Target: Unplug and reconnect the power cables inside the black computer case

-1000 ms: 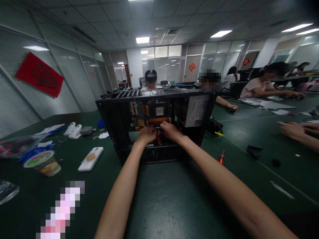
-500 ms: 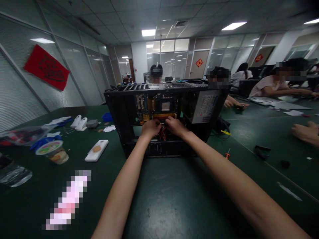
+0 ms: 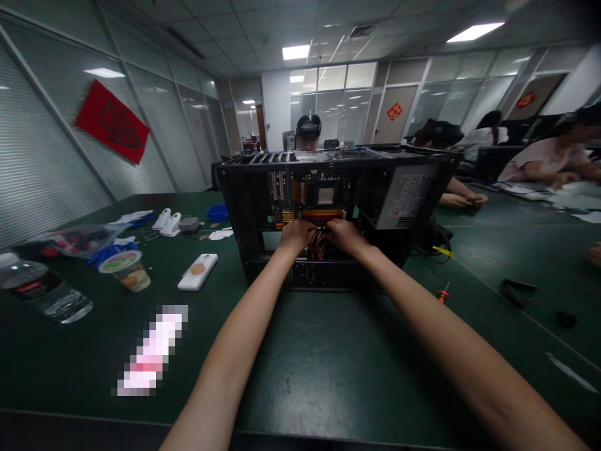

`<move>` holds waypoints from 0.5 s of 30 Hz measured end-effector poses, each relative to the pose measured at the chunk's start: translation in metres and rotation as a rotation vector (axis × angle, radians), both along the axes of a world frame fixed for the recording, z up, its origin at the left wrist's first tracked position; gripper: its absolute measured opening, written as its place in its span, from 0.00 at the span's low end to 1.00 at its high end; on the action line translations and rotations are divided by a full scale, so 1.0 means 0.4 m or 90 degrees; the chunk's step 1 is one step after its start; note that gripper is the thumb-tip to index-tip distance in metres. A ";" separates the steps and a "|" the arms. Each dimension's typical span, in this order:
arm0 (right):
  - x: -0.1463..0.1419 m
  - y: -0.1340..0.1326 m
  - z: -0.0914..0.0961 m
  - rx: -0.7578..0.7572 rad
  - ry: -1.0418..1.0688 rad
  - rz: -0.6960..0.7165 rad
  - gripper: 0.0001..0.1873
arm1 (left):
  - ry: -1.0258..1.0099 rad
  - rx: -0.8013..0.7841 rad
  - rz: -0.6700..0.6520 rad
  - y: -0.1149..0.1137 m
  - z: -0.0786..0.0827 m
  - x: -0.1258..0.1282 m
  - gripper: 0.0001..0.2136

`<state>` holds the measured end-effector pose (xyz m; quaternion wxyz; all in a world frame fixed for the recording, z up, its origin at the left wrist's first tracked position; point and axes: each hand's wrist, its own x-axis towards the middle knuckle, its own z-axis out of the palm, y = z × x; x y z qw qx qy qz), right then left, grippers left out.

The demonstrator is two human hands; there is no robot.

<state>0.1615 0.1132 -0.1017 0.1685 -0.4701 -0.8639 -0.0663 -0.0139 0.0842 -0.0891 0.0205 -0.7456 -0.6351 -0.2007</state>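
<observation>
An open computer case (image 3: 328, 275) lies on its side in front of me, its inside facing me. My left hand (image 3: 297, 237) and my right hand (image 3: 346, 237) both reach into it, fingers curled at the lower edge of the motherboard (image 3: 307, 193). The fingertips are closed just below the red and yellow memory slots (image 3: 323, 215); whatever they grip is too small or hidden to make out. Red and dark cables (image 3: 320, 246) hang between the two hands. To the right of them sits the power supply (image 3: 404, 195), with its labelled side showing.
On the left of the green table (image 3: 310, 363) are a water bottle (image 3: 47, 291), a cup (image 3: 124, 269) and a white phone-like object (image 3: 198, 272). A screwdriver (image 3: 442, 294) and black parts (image 3: 516, 291) lie right. Other people sit beyond the case.
The view has turned slightly left and tilted down, so the scene sits further right and more of the bottle shows. Both hands stay at the same place in the case.
</observation>
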 end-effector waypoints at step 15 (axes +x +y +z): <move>0.007 0.011 -0.004 -0.022 0.050 -0.021 0.17 | 0.024 0.005 0.007 0.013 -0.005 -0.001 0.15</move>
